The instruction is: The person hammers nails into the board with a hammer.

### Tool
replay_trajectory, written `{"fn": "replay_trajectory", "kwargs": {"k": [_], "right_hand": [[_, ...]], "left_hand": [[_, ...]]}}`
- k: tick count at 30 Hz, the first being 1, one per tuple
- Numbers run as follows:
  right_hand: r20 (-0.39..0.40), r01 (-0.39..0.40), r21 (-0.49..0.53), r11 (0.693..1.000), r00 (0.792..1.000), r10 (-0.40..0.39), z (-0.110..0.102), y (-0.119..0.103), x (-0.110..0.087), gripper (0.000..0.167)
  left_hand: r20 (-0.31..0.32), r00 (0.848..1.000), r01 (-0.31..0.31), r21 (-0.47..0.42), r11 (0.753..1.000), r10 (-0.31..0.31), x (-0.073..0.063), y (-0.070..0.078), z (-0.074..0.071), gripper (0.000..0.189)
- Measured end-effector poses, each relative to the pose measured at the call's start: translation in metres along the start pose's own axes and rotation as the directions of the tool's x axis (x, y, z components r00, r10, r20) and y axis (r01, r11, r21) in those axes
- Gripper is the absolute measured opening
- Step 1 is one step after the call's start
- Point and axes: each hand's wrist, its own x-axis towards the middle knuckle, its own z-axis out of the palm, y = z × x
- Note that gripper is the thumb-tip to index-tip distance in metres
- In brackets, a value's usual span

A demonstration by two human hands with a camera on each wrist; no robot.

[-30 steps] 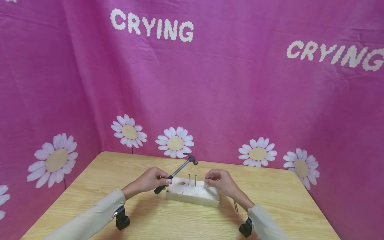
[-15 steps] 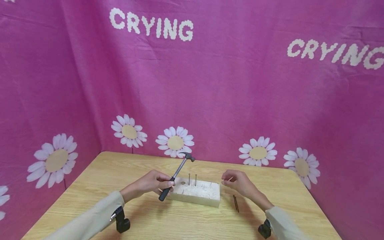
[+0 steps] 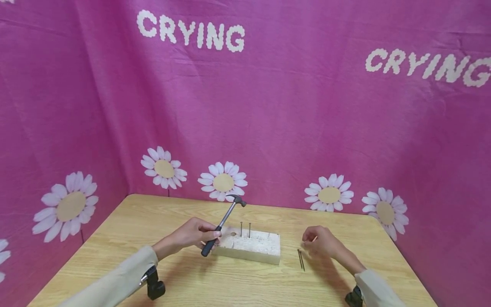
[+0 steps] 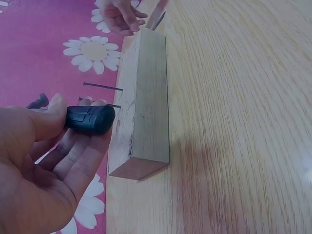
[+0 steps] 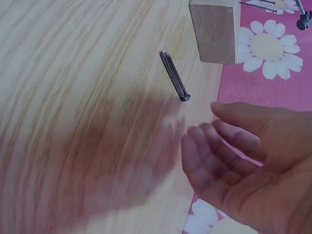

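My left hand (image 3: pixel 195 233) grips a claw hammer (image 3: pixel 226 219) by its black handle, the steel head raised to the upper right. Behind the handle lies a pale wooden block (image 3: pixel 255 245) with two nails (image 3: pixel 245 230) standing upright in its top. In the left wrist view the thumb and fingers wrap the black handle (image 4: pixel 90 119) beside the block. My right hand (image 3: pixel 324 243) hovers over the table to the right of the block, fingers loosely curled around nothing. Close below its fingertips, two loose nails (image 5: pixel 174 77) lie side by side on the wood.
The wood-grain table (image 3: pixel 245 285) carries the block near its middle. A pink cloth (image 3: pixel 276 128) with white daisies and lettering hangs along the back and sides. Black wrist cameras (image 3: pixel 155 285) are strapped to both sleeves.
My right hand has moved right, away from the block, to beside the loose nails. The left hand has tilted the hammer more upright and its head has shifted slightly left.
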Motion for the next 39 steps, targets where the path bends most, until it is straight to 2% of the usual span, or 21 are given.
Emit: {"fn": "replay_trajectory", "kwargs": {"k": [3,9,13,19,23,30,34,39], "right_hand": [[0.058,-0.074,0.059,0.996,0.996,0.07,-0.001,0.0,-0.006,0.009],[0.152,-0.2,0.144,0.969,0.972,0.178,0.001,0.0,-0.014,0.009],[0.162,-0.229,0.14,0.963,0.965,0.206,0.005,0.001,-0.016,0.009],[0.148,-0.236,0.134,0.963,0.965,0.216,0.011,0.003,-0.015,0.013],[0.12,-0.268,0.088,0.96,0.959,0.257,0.015,-0.001,-0.015,0.015],[0.025,-0.331,-0.066,0.941,0.943,0.333,0.02,-0.014,-0.014,0.019],[-0.028,-0.318,-0.181,0.931,0.948,0.318,0.023,-0.02,-0.013,0.022],[-0.022,-0.3,-0.256,0.919,0.952,0.305,0.023,-0.024,-0.011,0.03]], "left_hand": [[-0.001,1.0,-0.014,-0.002,1.0,0.014,0.002,0.001,0.002,0.032],[-0.006,1.0,-0.019,-0.027,0.999,0.019,0.003,0.0,0.003,0.03],[-0.01,1.0,-0.019,-0.034,0.999,0.018,0.003,-0.002,0.004,0.029],[-0.015,1.0,-0.02,-0.047,0.999,0.02,0.004,-0.005,0.005,0.029],[-0.018,1.0,-0.026,-0.054,0.998,0.025,0.005,-0.007,0.005,0.029],[-0.021,0.999,-0.028,-0.043,0.999,0.027,0.003,-0.005,0.007,0.029],[-0.026,0.999,-0.032,-0.042,0.999,0.031,0.002,-0.005,0.007,0.028],[-0.042,0.999,-0.036,-0.015,0.999,0.035,0.0,-0.003,0.007,0.026]]}}
